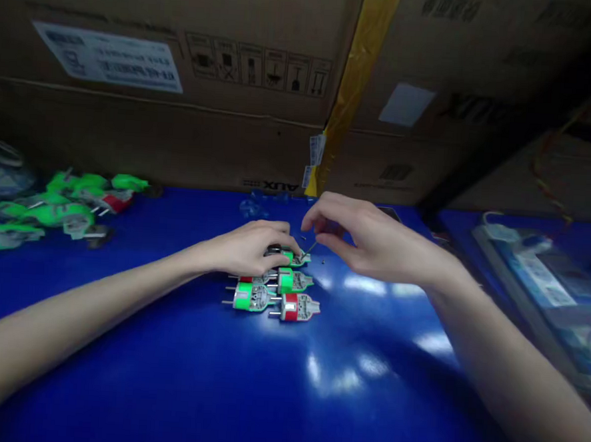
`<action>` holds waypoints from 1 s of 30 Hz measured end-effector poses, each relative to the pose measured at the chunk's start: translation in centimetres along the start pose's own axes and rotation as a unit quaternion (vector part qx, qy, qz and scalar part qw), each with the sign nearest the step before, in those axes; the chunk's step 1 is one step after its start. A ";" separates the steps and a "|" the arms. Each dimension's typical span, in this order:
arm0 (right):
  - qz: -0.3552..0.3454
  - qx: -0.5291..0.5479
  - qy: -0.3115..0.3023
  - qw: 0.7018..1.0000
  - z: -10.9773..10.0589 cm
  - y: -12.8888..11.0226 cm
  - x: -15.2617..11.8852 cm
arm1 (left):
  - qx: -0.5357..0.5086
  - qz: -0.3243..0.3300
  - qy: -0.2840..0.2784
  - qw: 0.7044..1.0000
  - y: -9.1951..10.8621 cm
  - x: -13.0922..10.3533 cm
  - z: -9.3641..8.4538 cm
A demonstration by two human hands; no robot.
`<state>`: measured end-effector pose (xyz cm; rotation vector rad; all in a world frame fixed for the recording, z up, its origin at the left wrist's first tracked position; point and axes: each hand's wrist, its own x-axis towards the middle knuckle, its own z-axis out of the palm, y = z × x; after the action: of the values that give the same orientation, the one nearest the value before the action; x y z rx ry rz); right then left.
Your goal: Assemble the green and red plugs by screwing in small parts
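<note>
Left hand (248, 248) and right hand (362, 235) meet at the far green plug (297, 260).
Left fingers, slightly parted, grasp this plug on the blue tabletop (190, 375); right fingers pinch a thin tool (312, 248) above it. The plug lies opened, its greyish inside showing.

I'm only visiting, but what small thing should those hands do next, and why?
Probably a gentle press or turn of the thin metal tool by the right hand, while the left hand steadies the green plug: the tool's tip appears to meet that plug's open body. Whether it is seated is too small to tell.
</note>
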<state>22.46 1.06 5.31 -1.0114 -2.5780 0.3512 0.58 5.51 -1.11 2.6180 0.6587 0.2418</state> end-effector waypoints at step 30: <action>0.133 -0.046 -0.133 0.981 2.3 1.5 0.8 | 0.022 -0.014 0.021 0.999 0.3 -0.3 0.1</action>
<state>21.88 2.47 2.87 -1.4373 -2.7149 0.4674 0.50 5.07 -1.04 2.6496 0.7223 0.2769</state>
